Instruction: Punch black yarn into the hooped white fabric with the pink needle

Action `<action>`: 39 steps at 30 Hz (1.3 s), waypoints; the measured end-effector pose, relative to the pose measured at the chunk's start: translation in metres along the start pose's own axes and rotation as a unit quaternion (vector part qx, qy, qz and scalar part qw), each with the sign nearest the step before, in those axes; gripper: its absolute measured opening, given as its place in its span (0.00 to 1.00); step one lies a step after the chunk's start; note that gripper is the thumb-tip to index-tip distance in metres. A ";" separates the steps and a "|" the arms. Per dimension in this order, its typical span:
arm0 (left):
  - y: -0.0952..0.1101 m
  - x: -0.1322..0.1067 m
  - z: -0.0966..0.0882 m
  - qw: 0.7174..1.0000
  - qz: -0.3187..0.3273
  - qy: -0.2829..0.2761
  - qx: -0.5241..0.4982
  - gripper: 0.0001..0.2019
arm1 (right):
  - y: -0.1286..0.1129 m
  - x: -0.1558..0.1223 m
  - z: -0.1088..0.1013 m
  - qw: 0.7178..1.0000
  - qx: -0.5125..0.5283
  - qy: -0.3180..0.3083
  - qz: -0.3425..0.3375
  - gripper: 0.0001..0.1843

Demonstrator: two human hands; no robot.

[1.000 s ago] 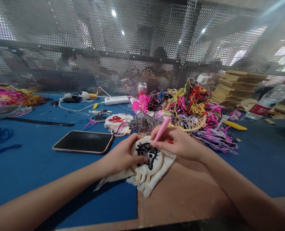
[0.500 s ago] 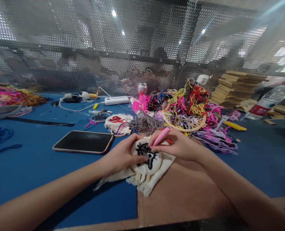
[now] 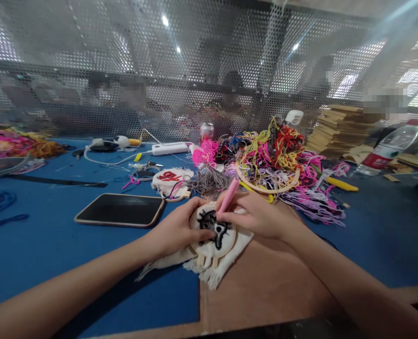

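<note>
A small embroidery hoop (image 3: 226, 248) stretches white cloth with a black and grey stitched pattern, near the table's front edge. Gripping its left side is my left hand (image 3: 180, 229), with the thumb lying across the stitching. My right hand (image 3: 254, 214) pinches a pink punch needle (image 3: 229, 197), held nearly upright and leaning right at the top. The tool's lower end meets the black stitching, and its tip is hidden by the fingers. Frayed white cloth (image 3: 214, 277) hangs out below the hoop and to both sides.
A phone (image 3: 120, 209) lies left of the hoop. Behind it sits a white piece with red stitching (image 3: 170, 178). A heap of coloured yarn (image 3: 261, 155) with a larger hoop (image 3: 293, 186) is beyond my right hand. A bottle (image 3: 389, 148) and stacked cardboard (image 3: 339, 129) stand right.
The punch needle has tipped more upright and my right hand has shifted slightly left. My left hand keeps its hold on the hoop. The whole view has moved a little.
</note>
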State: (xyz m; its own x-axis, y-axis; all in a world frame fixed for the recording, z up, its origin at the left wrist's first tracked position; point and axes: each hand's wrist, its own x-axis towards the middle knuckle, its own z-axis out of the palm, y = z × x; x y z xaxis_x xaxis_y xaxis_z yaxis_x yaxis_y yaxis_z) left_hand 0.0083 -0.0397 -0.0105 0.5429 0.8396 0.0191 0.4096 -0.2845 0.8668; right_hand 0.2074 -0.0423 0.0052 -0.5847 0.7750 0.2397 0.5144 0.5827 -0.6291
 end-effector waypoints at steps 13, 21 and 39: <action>-0.001 0.000 0.001 1.000 -0.004 -0.005 -0.029 0.18 | -0.003 -0.002 -0.004 0.999 -0.042 0.024 -0.005 0.09; -0.003 -0.001 0.003 0.999 0.009 -0.006 -0.037 0.18 | -0.002 -0.005 0.000 0.998 -0.042 0.015 -0.036 0.06; 0.002 -0.002 0.002 1.000 0.006 0.013 -0.006 0.15 | -0.012 -0.005 -0.002 0.995 -0.087 0.015 -0.043 0.03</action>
State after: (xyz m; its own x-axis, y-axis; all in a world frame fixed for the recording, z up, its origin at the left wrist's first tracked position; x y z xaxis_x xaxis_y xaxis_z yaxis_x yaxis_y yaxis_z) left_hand 0.0095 -0.0423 -0.0097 0.5283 0.8479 0.0434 0.3942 -0.2903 0.8720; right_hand 0.2055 -0.0525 0.0134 -0.6141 0.7257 0.3102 0.5655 0.6788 -0.4685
